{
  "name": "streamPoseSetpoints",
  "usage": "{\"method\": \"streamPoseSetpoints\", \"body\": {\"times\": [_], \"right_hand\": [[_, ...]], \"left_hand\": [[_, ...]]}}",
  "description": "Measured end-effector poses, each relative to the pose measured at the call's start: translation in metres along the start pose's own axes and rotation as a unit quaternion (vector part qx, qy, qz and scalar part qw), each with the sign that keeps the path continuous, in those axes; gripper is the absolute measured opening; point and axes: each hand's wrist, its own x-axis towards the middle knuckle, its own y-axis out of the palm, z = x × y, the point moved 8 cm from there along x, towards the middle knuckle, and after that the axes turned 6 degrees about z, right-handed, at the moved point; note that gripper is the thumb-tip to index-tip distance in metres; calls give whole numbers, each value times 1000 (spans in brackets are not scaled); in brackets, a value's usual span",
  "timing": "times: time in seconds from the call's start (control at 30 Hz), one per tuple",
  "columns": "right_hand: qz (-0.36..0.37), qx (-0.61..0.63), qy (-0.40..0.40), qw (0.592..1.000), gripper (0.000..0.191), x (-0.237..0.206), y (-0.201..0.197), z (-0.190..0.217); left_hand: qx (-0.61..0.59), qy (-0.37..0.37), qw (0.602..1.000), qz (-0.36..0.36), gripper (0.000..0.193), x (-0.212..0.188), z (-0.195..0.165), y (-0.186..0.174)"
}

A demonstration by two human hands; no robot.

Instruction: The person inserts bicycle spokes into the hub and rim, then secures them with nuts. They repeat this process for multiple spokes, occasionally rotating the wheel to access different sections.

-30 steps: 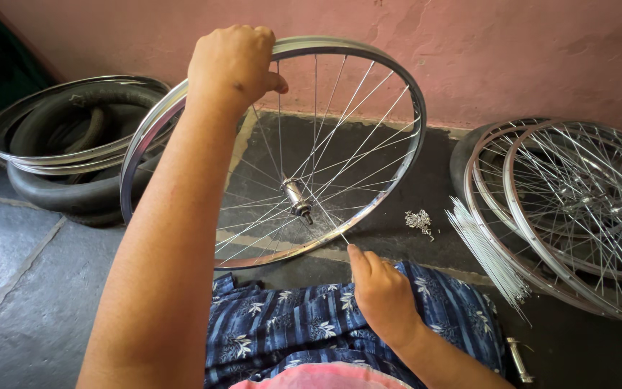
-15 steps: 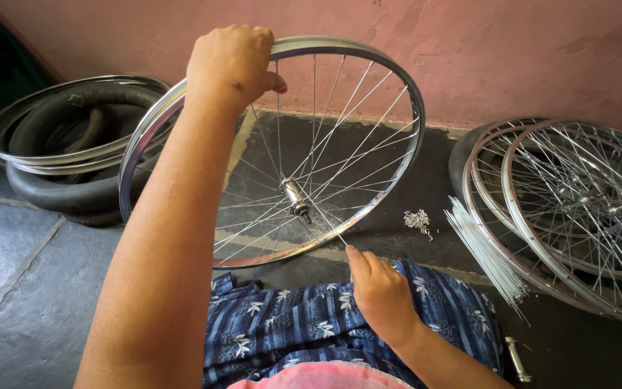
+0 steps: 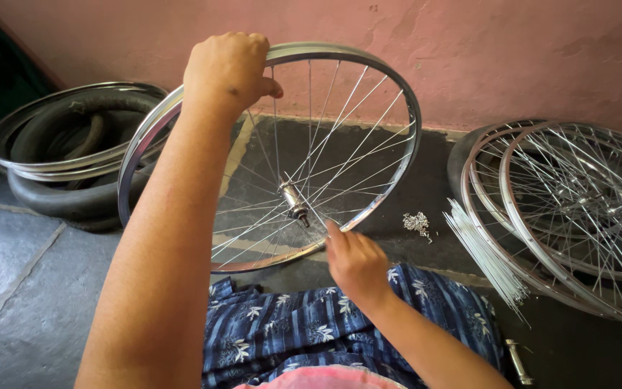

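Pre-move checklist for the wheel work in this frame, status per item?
1. Left hand grips the top of the wheel rim: ok, fingers wrapped over it.
2. Wheel held upright, lower edge near the lap: ok.
3. Right hand at the spokes near the hub: ok, fingertips on a spoke; whether it is pinched, cannot tell.
4. Loose spokes bundle lying on the floor to the right: ok.
5. Small pile of nipples on the floor beside the bundle: ok.
6. Spoke tension or rim trueness: cannot tell.
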Motion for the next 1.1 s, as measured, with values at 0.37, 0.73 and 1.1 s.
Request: {"method": "streamPoseSetpoints", "body": {"times": [0.37, 0.73, 1.1], "right_hand": [[-86, 161, 20, 983, 53, 18, 23, -46], [395, -145, 549, 722, 38, -249, 11, -346], [306, -139, 565, 753, 31, -277, -8, -325]], "left_hand": [[-15, -2, 1000, 3, 50, -11, 11, -4], [2, -21, 1000, -2, 53, -2, 33, 2], [36, -6, 999, -1, 52, 13, 17, 5]]}}
